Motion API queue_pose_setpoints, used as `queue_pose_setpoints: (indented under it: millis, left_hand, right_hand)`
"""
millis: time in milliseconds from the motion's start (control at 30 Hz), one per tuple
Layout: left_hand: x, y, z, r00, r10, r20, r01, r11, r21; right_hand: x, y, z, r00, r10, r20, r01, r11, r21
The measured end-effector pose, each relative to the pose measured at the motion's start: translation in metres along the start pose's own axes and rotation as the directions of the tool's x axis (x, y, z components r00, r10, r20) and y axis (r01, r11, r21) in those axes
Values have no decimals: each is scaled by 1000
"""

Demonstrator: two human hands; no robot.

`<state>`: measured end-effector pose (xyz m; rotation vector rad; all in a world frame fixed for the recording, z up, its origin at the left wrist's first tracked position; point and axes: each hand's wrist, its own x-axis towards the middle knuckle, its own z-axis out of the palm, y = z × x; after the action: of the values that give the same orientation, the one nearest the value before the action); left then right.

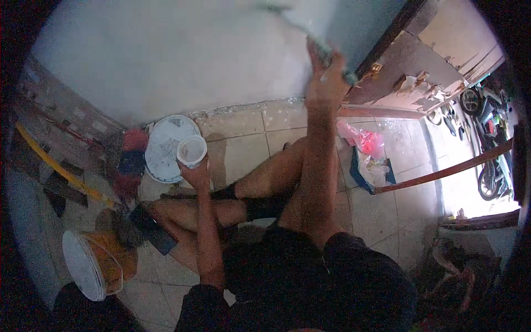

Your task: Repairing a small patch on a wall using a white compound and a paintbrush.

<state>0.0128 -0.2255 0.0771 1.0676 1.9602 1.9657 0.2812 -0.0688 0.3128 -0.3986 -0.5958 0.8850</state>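
Note:
My left hand is closed round a small white plastic tub, its round opening facing up. What lies inside the tub looks pale, but I cannot make it out. Raised against the pale wall, my right hand grips the greenish handle of a paint roller. Motion blurs the roller's far end, which touches or nearly touches the wall at the top of the view. Just behind the tub is a large round white lid with grey smudges; I cannot tell whether a bucket is under it.
A yellow bucket with a white lid lies tilted at the lower left. Right of my legs, a blue box holds plastic bags beside a pink bag. A peeling wooden door stands at the right, with motorbikes outside.

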Motion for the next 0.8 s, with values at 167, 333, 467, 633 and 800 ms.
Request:
queue_pose_setpoints:
  millis: [167,333,467,633,800]
  left_hand:
    - [5,-1,-17,997,-44,-59,50,993,108]
    - [6,-2,-17,999,-1,-40,5,996,94]
    - [3,5,-9,998,-52,-41,52,999,-9]
    - [6,-15,-14,996,-63,-56,53,986,-157]
    - [5,4,-11,998,-19,-56,25,994,107]
  right_hand:
    - [15,-22,53,957,-148,251,120,985,123]
    - [-19,25,-5,996,-35,79,38,999,-39]
    - [-35,19,-16,1000,-2,-29,-4,982,-189]
    - [-15,-15,37,996,-65,65,74,985,-155]
    - [18,-32,68,937,-245,249,237,969,63]
